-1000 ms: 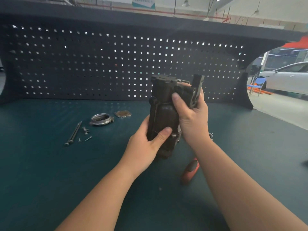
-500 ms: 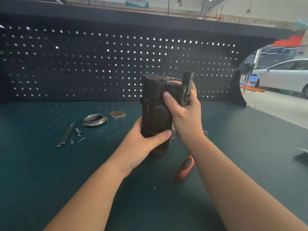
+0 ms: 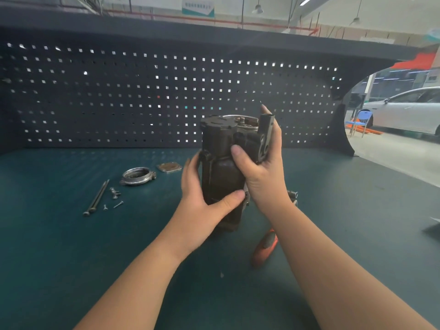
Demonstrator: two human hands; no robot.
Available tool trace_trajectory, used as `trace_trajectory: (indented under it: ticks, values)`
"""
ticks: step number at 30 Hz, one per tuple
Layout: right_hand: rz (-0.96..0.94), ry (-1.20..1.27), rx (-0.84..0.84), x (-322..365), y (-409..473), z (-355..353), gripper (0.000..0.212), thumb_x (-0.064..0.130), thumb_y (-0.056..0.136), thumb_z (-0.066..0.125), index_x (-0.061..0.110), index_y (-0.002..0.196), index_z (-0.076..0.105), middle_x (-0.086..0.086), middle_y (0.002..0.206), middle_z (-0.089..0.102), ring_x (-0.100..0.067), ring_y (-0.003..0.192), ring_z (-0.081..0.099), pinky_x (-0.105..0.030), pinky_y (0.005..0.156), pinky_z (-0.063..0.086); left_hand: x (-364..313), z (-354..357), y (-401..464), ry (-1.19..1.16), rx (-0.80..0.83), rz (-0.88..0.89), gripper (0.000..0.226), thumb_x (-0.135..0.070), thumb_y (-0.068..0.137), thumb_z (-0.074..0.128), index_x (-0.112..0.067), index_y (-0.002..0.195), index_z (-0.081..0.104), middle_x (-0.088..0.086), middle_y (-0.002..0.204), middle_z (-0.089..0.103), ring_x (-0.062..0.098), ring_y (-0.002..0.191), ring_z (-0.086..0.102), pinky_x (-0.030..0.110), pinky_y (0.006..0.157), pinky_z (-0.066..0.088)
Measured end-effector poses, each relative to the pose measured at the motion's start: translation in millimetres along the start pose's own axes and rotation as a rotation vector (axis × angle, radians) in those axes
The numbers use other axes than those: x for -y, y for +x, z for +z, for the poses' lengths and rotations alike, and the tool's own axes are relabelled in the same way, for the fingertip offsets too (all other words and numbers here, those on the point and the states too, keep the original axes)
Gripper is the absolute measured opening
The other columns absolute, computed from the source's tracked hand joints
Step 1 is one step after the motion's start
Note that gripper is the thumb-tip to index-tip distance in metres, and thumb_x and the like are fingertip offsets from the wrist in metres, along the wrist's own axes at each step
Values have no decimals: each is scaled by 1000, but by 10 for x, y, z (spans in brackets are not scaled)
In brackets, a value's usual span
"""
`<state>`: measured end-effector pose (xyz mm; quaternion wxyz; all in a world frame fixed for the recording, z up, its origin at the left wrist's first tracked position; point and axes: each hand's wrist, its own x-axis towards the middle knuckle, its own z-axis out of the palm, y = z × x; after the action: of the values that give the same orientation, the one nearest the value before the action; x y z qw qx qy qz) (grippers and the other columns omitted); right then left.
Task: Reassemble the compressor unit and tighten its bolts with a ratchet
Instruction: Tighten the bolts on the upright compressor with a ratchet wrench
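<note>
The dark, grimy compressor body (image 3: 221,167) stands upright above the green bench, held between both hands. My left hand (image 3: 204,201) grips its lower part, thumb across the front and fingers round the left side. My right hand (image 3: 262,177) grips the upper right side by the mounting bracket, thumb on the front. A metal ring-shaped cover (image 3: 138,176), a small square plate (image 3: 169,167), two long bolts (image 3: 96,198) and several small screws (image 3: 114,198) lie on the bench to the left. The orange-handled ratchet (image 3: 265,247) lies under my right forearm, partly hidden.
A dark pegboard (image 3: 142,96) closes the back of the green bench (image 3: 71,258). A small metal fitting (image 3: 293,194) lies just right of my right wrist. Beyond the bench's right end, a white car (image 3: 404,110) and a blue chair stand on the workshop floor.
The compressor has stayed upright in both hands. My left-hand fingers have shifted further up round its left side. The view has panned slightly.
</note>
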<state>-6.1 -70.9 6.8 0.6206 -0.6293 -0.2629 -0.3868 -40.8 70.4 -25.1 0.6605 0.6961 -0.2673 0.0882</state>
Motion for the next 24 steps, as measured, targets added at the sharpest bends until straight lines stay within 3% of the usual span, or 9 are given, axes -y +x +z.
trace_trajectory:
  ticks: [2,3,6,8,12,14,17,21,24]
  values:
    - [-43,16,19,-18,-10,-17,77,22,81,70,29,145,28,6,142,43,-18,130,47,-40,106,42,-21,32,-21,14,-88,187,92,-48,72,71,-44,144,14,-34,143,36,-9,133,39,14,105,38]
    - [-53,27,27,-25,-11,-18,79,19,82,70,25,146,24,12,142,43,-14,128,48,-35,104,43,-31,44,-21,69,-170,284,88,-46,76,67,-45,143,9,-31,148,27,-5,138,33,18,110,33]
    - [9,82,-2,-33,-5,-28,86,23,78,72,34,144,18,-3,149,34,-24,133,44,-46,108,40,-70,0,45,246,-357,524,77,-40,84,59,-38,140,7,4,155,13,17,146,25,37,118,25]
    - [72,97,-30,-33,12,-60,86,29,73,73,36,141,20,-9,150,33,-26,133,44,-48,110,38,-224,-52,142,298,-346,574,71,-41,86,57,-38,140,12,7,154,17,20,147,23,39,120,22]
    - [188,130,-3,-28,19,-132,88,35,68,71,24,143,25,-13,136,52,-22,124,54,-42,107,43,-763,-79,477,551,-115,618,43,-42,90,53,-35,132,43,-12,142,44,-1,135,36,16,112,26]
    - [214,147,15,-26,13,-156,85,34,69,70,16,141,29,-15,132,56,-23,121,56,-37,103,46,-990,-20,663,843,59,581,36,-41,94,45,-32,128,53,-14,131,56,2,122,49,25,105,38]
    - [248,159,45,-21,17,-163,86,32,72,70,9,142,27,-16,133,54,-24,123,55,-40,103,46,-1156,52,864,1254,349,365,37,-54,96,32,-42,121,57,-17,114,65,12,107,58,37,93,46]
    - [292,80,147,-18,53,-243,88,19,77,71,11,148,19,-9,138,51,-16,125,53,-39,108,42,-1225,-31,925,1274,524,256,65,-82,73,30,-42,116,57,-25,98,57,5,94,55,25,82,38]
    - [429,-5,278,56,60,-501,97,27,73,82,32,148,20,5,151,36,-10,137,39,-35,110,36,-1178,-56,941,1298,497,308,49,-68,82,44,-37,117,60,-21,110,61,6,99,56,23,80,36]
